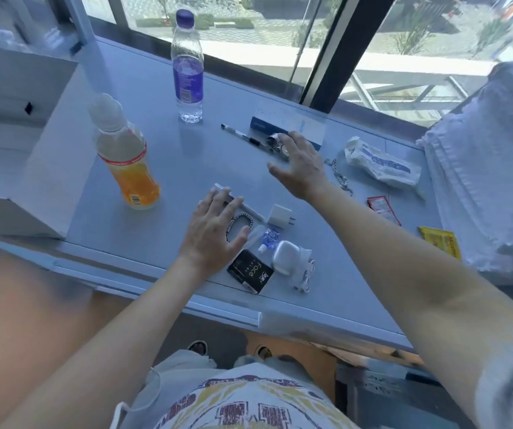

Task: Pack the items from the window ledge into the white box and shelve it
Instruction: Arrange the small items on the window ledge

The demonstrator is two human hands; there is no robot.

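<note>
Under right hand (300,164) fingertips: wristwatch (276,145), just beyond, touching pen (245,138) end; fingers spread, holding nothing. Left hand (215,233) spread flat over bracelet (238,226), gripping nothing. White box (17,144) well left of both, nearer left hand.

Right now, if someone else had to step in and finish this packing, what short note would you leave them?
Left hand: open, over the chain bracelet. Right hand: open, fingertips at the wristwatch; neither grips anything.
On the window ledge: orange drink bottle, water bottle, pen, charger plug, earbuds case, black tissue pack, sachets.
Done: nothing packed.
Left: pack everything into the white box at left, then shelve it.
</note>
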